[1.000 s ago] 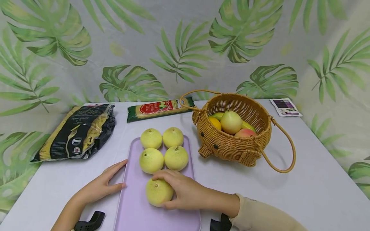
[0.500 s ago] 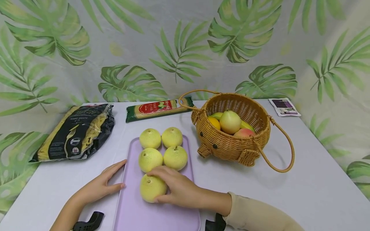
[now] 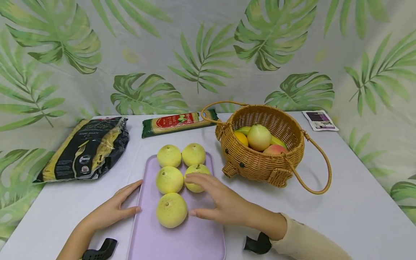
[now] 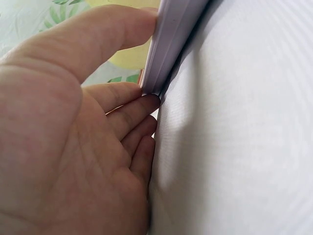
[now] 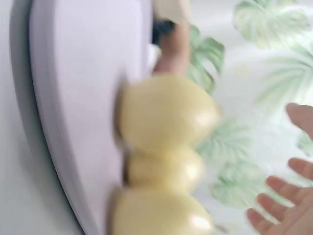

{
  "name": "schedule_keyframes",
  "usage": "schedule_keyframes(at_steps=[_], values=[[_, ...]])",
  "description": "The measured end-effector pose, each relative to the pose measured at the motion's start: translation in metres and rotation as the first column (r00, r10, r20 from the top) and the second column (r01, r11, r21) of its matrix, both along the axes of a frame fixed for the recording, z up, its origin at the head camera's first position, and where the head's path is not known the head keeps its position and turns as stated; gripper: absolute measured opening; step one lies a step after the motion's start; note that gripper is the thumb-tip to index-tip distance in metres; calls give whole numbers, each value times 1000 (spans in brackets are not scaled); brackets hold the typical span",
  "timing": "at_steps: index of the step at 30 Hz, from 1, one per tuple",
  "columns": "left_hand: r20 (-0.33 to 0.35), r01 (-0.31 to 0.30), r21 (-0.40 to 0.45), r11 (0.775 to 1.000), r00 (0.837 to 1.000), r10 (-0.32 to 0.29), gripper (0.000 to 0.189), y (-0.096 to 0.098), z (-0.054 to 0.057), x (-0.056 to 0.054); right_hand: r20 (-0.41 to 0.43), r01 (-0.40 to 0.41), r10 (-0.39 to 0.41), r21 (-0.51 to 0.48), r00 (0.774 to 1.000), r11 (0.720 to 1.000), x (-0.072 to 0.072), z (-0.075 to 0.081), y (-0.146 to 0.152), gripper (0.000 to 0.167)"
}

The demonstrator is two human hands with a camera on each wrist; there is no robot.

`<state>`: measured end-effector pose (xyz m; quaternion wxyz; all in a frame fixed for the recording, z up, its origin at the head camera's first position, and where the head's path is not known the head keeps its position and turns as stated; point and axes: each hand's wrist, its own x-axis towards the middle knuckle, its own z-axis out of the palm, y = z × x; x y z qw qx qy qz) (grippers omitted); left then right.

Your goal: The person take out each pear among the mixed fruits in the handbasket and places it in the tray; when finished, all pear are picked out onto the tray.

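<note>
Several round pale-yellow fruits rest on the lilac tray, two by two with one nearest me. That front fruit sits against the fruit behind it. Just to its right is my right hand, apart from it, thumb and fingers spread and holding nothing. It partly hides the right fruit of the middle pair. In the right wrist view, my right hand has its fingers extended, off the fruits. My left hand lies along the tray's left edge; its thumb and fingertips touch the rim in the left wrist view.
A pig-shaped wicker basket holding a pear, an orange, a peach and bananas stands right of the tray. Behind lie a penne bag on the left, a spaghetti pack, and a small white packet at far right.
My right hand slid the front fruit up and left toward the others, then let it go and drew back to the right. The left hand has stayed at the tray's edge.
</note>
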<state>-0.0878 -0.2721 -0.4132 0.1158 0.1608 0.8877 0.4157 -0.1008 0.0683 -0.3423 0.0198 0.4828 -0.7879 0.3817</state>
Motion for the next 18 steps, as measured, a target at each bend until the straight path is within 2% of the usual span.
schedule_keyframes(at_steps=[2, 4, 6, 9, 11, 12, 15, 18], values=[[2, -2, -2, 1000, 1000, 2, 73, 0, 0, 0, -74, 13, -21, -105, 997, 994, -2, 9, 16, 59], [6, -5, -3, 1000, 1000, 5, 73, 1, 0, 0, -171, 9, -47, -216, 984, 976, -6, 18, 31, 56], [7, -7, -6, 1000, 1000, 7, 73, 1, 0, 0, -283, -5, -89, -315, 955, 949, -9, 28, 45, 54], [4, -9, -9, 1000, 1000, 9, 73, 1, 0, -1, -418, -7, -194, -433, 887, 901, -14, 44, 62, 51], [-1, -6, -12, 1000, 1000, 6, 73, 1, -1, -1, -455, 15, -275, -496, 847, 868, -14, 56, 72, 50], [-4, -5, -13, 1000, 1000, 5, 73, 1, -1, -1, -454, 29, -310, -526, 835, 850, -14, 61, 76, 50], [-8, -3, -12, 1000, 1000, 2, 73, 1, 0, -1, -426, 70, -386, -593, 818, 802, -17, 74, 89, 50], [-8, -5, -14, 1000, 1000, 5, 73, 1, 0, 0, -400, 147, -463, -610, 791, 779, -26, 79, 106, 55]])
